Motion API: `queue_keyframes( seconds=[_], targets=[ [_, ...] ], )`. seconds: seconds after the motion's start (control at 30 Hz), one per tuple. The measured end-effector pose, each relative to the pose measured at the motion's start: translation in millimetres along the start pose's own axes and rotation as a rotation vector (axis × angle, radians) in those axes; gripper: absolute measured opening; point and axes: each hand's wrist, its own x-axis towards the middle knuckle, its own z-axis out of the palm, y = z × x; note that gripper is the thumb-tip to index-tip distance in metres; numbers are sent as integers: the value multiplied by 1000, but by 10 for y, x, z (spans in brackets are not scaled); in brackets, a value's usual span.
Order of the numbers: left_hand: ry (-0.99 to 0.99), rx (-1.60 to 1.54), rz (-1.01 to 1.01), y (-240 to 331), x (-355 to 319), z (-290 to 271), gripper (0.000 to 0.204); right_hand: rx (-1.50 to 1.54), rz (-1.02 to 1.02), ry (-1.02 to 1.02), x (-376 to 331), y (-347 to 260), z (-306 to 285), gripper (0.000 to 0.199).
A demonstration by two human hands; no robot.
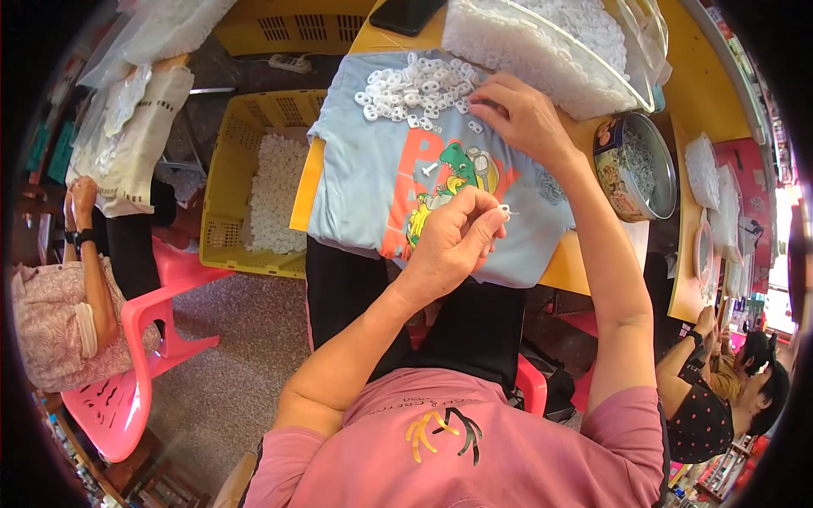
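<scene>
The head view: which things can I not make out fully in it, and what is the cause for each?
In the head view:
White piece in the left hand: partly covered by that hand's grip.
Right hand: turned away, it hides whether it grips a piece.
Black phone: cut off by the top edge.
Small metal parts in the round tin: too small and heaped to tell single shapes.

Your left fingers [481,230] hide part of the small white piece [506,209] they pinch, you cannot tell whether your right fingers [491,91] hold anything, the top edge crops the black phone [408,13], and the blue cloth [351,169] covers much of the yellow counter [306,190].
</scene>
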Motion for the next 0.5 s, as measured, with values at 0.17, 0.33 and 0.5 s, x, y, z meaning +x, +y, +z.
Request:
queue_keyframes(
  seconds=[0.17,0.33,0.5],
  targets=[
    [25,0,58,-46,18,29,16,50,119,102,20,88,4,13],
    [23,8,59,-41,16,27,15,80,25,104,132,87,43,13],
    [23,7,59,-32,24,40,13,-79,93,26,171,114,72,14]
  ],
)
